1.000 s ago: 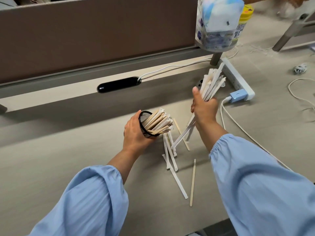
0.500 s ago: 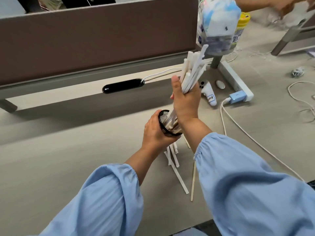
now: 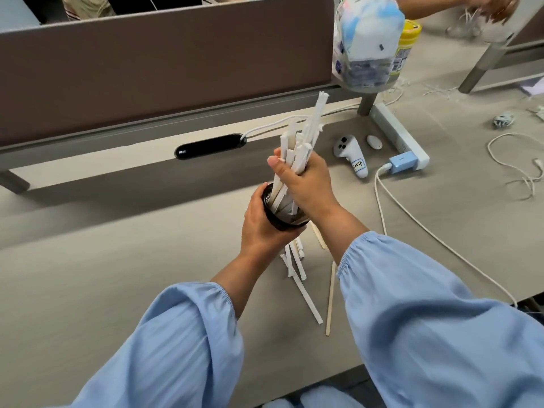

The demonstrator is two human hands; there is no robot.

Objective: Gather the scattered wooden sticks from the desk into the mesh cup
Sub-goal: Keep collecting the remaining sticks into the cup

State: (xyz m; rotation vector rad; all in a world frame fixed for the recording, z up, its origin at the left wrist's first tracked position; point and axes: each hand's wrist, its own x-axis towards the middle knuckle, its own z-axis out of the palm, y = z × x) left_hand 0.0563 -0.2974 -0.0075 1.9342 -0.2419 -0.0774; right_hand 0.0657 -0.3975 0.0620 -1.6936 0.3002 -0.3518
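My left hand (image 3: 262,228) grips the black mesh cup (image 3: 279,219) and holds it above the grey desk (image 3: 117,275). My right hand (image 3: 306,184) is closed around a bundle of white-wrapped sticks (image 3: 303,136) whose lower ends reach into the cup's mouth and whose tops fan upward. More sticks lie on the desk under my hands: several white ones (image 3: 297,272) and a bare wooden one (image 3: 330,298). Another wooden stick (image 3: 319,238) shows beside my right wrist.
A white controller (image 3: 351,154), a small white oval piece (image 3: 374,141), a power strip (image 3: 397,134) with a blue charger (image 3: 401,164) and a white cable (image 3: 435,240) lie right. A brown partition (image 3: 164,63) stands behind, with a filled plastic bag (image 3: 368,42). Another person's hand (image 3: 494,7) is far right.
My right hand has carried the bundle of sticks leftward over the cup and lowered their ends into it. My left hand has tilted the cup upright and lifted it slightly.
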